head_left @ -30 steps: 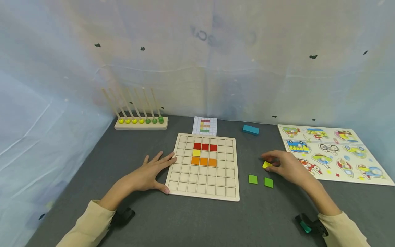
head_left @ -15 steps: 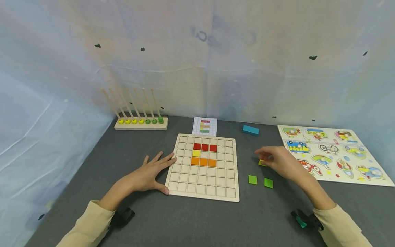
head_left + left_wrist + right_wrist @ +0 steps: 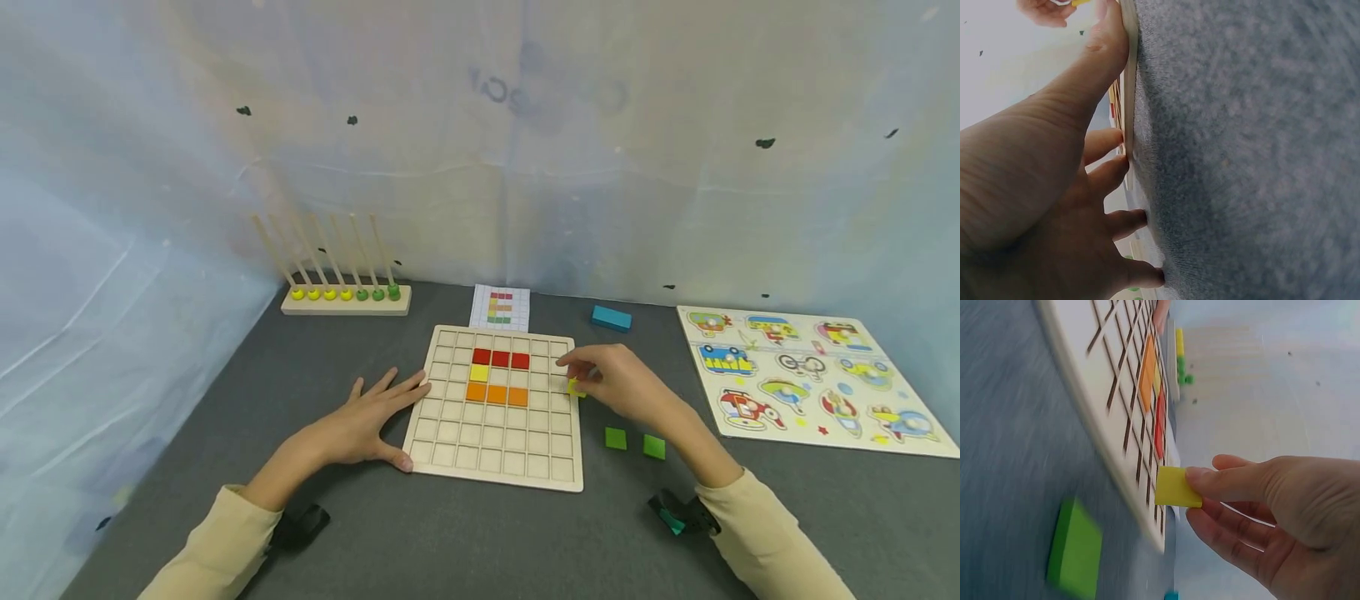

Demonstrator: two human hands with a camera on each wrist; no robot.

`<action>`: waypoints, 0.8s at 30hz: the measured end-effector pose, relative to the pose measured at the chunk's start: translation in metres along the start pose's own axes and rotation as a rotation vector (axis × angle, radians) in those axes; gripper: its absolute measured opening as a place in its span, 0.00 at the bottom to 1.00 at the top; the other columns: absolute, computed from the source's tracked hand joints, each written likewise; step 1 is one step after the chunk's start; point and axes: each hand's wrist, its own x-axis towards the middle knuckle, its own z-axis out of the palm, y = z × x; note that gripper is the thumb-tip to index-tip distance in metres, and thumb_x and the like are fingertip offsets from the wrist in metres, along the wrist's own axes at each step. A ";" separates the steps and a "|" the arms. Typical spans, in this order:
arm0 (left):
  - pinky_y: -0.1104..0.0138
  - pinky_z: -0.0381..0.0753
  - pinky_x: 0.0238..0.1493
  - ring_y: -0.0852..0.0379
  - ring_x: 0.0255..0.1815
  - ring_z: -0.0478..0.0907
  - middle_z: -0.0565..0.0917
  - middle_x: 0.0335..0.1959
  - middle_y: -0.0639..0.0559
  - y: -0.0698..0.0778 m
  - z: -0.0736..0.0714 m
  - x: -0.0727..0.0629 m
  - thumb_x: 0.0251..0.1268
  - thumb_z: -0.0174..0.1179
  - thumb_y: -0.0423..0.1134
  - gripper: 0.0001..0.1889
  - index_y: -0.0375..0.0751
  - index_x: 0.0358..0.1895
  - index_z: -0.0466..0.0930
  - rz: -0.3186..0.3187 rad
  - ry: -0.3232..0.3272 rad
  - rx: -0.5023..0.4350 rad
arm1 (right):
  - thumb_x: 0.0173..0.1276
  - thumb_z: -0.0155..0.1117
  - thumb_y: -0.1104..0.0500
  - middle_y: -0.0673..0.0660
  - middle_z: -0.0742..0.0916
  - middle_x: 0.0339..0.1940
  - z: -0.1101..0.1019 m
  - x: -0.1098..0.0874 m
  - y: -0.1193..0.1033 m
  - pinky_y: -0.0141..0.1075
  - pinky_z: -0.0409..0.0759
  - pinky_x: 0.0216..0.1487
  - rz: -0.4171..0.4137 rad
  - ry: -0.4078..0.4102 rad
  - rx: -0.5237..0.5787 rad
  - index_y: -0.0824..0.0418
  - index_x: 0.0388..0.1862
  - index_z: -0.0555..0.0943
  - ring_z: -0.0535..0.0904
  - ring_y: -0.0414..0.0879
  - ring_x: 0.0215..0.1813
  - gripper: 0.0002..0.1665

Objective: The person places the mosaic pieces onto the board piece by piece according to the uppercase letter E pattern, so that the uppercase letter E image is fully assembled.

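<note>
My right hand (image 3: 617, 382) pinches a yellow square tile (image 3: 1175, 486) between thumb and fingers, over the right edge of the wooden grid board (image 3: 465, 457). Spread fingers of my left hand (image 3: 360, 423) rest along the board's left edge, with the thumb at its near left corner. Set in the grid are a row of red tiles (image 3: 500, 358), one yellow tile (image 3: 479, 372) below the leftmost red, and a row of orange tiles (image 3: 497, 394). Two green tiles (image 3: 616, 438) lie on the table right of the board, nearer me than the right hand.
Behind the board lies a printed pattern card (image 3: 499, 307). A blue block (image 3: 611, 318) is at the back, right of the card. A peg abacus (image 3: 345, 306) stands at the back left, and a picture puzzle board (image 3: 810, 383) lies on the right.
My right hand has picked up the yellow tile from the table right of the board and carried it left to the board's right edge. The left hand stays in place.
</note>
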 end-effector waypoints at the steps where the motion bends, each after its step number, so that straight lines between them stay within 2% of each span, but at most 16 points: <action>1: 0.28 0.34 0.65 0.34 0.78 0.37 0.47 0.80 0.48 0.000 0.000 0.001 0.40 0.71 0.64 0.59 0.49 0.79 0.52 0.000 -0.001 0.002 | 0.62 0.69 0.70 0.54 0.87 0.40 0.002 0.003 -0.003 0.41 0.82 0.44 -0.005 -0.007 0.004 0.65 0.54 0.83 0.82 0.45 0.42 0.20; 9: 0.28 0.33 0.65 0.34 0.78 0.37 0.48 0.80 0.48 0.002 -0.001 0.001 0.40 0.71 0.64 0.59 0.49 0.79 0.52 -0.020 -0.003 0.009 | 0.62 0.69 0.69 0.53 0.87 0.39 0.024 0.027 -0.027 0.39 0.83 0.44 -0.117 -0.045 0.034 0.65 0.52 0.84 0.81 0.43 0.41 0.18; 19: 0.28 0.33 0.65 0.34 0.78 0.37 0.48 0.80 0.49 0.000 0.001 0.000 0.41 0.70 0.65 0.58 0.50 0.79 0.53 -0.015 0.004 0.005 | 0.62 0.70 0.68 0.53 0.88 0.41 0.050 0.049 -0.052 0.36 0.82 0.45 -0.235 -0.083 0.094 0.63 0.50 0.85 0.82 0.42 0.42 0.16; 24: 0.28 0.33 0.65 0.34 0.78 0.37 0.48 0.80 0.49 0.000 0.000 0.000 0.41 0.70 0.65 0.58 0.50 0.79 0.53 -0.016 0.008 0.004 | 0.62 0.71 0.67 0.53 0.88 0.41 0.056 0.057 -0.059 0.35 0.81 0.44 -0.250 -0.092 0.128 0.63 0.51 0.85 0.82 0.41 0.42 0.16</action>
